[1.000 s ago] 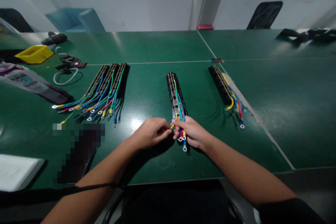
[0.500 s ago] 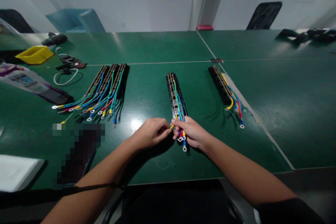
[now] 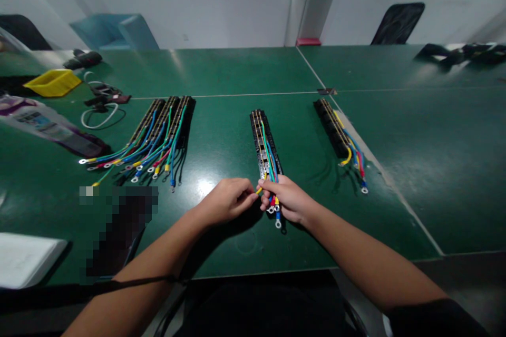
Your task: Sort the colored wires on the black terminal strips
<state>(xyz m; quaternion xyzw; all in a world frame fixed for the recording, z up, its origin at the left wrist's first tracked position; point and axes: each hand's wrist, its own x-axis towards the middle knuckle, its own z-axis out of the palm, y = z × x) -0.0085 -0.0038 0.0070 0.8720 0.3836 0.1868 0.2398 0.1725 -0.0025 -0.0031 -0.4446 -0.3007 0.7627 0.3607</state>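
Note:
In the middle of the table lies a long black terminal strip (image 3: 259, 134) with green, blue, yellow and red wires running along it. My right hand (image 3: 292, 197) is closed round the wire bundle (image 3: 272, 168) at the strip's near end. Several ring terminals (image 3: 278, 224) stick out below its fingers. My left hand (image 3: 231, 197) pinches the end of a yellow wire (image 3: 260, 190), just left of the right thumb. The tip of that wire is hidden by the fingers.
Several similar wired strips (image 3: 176, 126) lie side by side at left, and another strip (image 3: 332, 129) lies at right. A bottle (image 3: 51, 126), a yellow bin (image 3: 53, 83), a white cable (image 3: 98, 125), a pixelated dark object (image 3: 118, 234) and a white box (image 3: 29, 258) are along the left.

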